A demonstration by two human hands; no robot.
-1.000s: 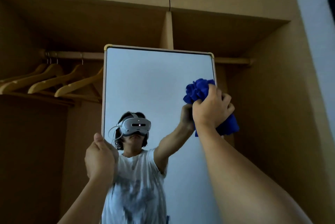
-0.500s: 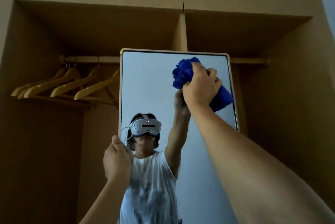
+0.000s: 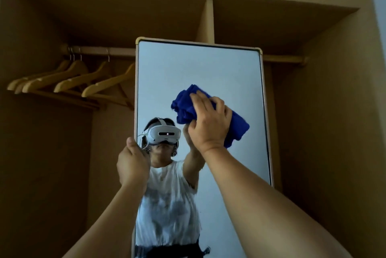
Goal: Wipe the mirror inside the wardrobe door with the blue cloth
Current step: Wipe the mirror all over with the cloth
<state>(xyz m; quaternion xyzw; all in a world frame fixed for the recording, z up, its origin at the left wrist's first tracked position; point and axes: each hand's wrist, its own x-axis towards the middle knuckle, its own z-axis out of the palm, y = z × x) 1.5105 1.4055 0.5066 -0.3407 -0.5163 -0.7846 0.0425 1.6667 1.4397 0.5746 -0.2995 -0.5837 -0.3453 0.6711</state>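
A tall mirror [image 3: 208, 69] in a pale frame stands in front of the open wardrobe. My right hand [image 3: 208, 124] presses a bunched blue cloth [image 3: 183, 105] flat against the glass, a little above the mirror's middle. My left hand [image 3: 132, 161] grips the mirror's left frame edge, thumb up, fingers curled around it. The glass reflects a person in a white shirt with a headset, arm raised to the cloth.
Several wooden hangers [image 3: 69, 82] hang on a rail [image 3: 100, 50] at the left inside the wardrobe. A vertical divider [image 3: 210, 19] rises behind the mirror top. The wardrobe's right side wall [image 3: 334, 111] stands close to the mirror's right edge.
My right hand has swept the cloth from the mirror's top right corner leftward, then down toward the middle. The left hand has kept its hold on the frame. The view has shifted.
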